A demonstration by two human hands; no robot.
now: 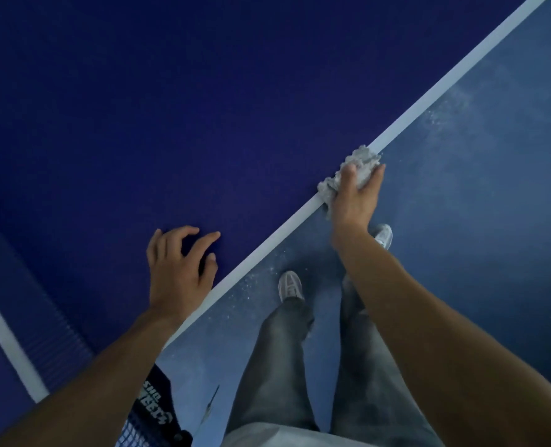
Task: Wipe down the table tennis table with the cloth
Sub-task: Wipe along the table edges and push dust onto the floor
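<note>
— Where's the cloth (358, 162)?
— Bunched in the right hand (354, 201), gripped at the white edge of the table (106, 108). The left hand (179, 266) rests spread, holding nothing.
— Risk?
— Pushing past the edge could drop it onto the floor (477, 221).

The desk (106, 108) top looks matt with a fine grainy texture, and the white stripe (429, 101) along its edge is smoother, painted-looking. The cloth (361, 161) is fuzzy, nubby grey fabric, all crumpled. Floor (477, 188) seems smooth-ish with dusty pale speckles. Net (145, 424) is dark woven mesh, trousers (283, 366) soft grey fabric.
</note>
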